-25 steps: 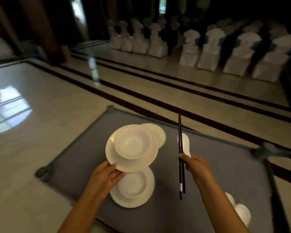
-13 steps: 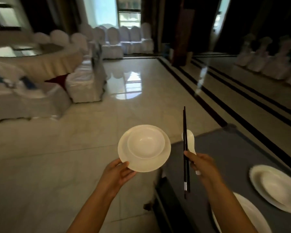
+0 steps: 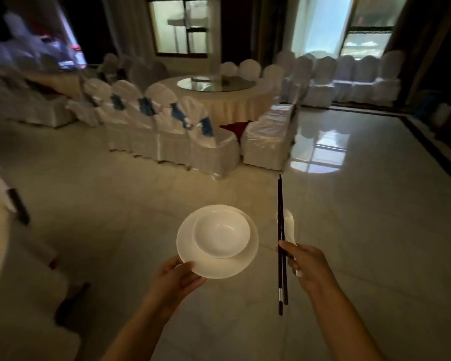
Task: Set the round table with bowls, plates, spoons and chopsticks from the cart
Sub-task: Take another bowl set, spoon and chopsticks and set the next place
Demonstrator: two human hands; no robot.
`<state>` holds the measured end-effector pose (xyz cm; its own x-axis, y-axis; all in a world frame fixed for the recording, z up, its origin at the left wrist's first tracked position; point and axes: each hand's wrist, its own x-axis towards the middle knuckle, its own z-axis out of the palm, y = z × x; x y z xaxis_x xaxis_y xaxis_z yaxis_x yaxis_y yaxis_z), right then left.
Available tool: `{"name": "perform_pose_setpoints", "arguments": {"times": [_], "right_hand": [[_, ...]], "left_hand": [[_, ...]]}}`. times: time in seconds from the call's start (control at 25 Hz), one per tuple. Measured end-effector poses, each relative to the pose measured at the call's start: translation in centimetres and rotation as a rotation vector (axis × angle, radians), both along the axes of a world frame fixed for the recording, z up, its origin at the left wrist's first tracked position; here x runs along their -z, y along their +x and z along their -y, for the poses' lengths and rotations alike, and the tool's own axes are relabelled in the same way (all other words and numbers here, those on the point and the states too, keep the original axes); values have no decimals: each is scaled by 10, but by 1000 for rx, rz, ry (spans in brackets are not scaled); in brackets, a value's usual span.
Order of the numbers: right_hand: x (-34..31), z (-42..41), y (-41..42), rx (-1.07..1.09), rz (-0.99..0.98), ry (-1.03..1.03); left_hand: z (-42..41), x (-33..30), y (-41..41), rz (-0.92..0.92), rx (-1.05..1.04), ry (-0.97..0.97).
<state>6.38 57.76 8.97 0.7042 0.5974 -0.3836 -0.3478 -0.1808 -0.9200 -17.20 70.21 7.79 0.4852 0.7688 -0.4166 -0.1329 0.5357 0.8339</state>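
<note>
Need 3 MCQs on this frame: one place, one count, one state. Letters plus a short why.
1. Where does the small white ceramic bowl sit?
A. on the round white plate
B. on the glossy floor
C. on a covered chair

2. How many thin black chopsticks does the right hand hold?
A. one
B. two
C. four

3. What is the state of the left hand?
A. hanging idle
B. flat under the bowl
C. gripping the plate's near rim

Key: 1 A, the bowl rests inside the plate's rim. 2 B, two sticks show side by side, held together with a white ceramic spoon. 3 C, the thumb lies over the plate's rim and the fingers curl beneath.
</note>
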Motion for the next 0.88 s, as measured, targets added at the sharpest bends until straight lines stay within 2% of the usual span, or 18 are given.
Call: {"name": "perform_pose_setpoints", "arguments": {"times": [0.24,0.6,0.88], "right_hand": [[5,-182,-18,-309,35,-19],[-5,-464,-31,-745,40,-4],[-12,-644,-105,-1049,71,4]], "left_hand": [[-112,8,-38,-2,-294,-34],[-282,4,-47,27,-717,-4],[-390,-5,-96,51,-977,-8]]}}
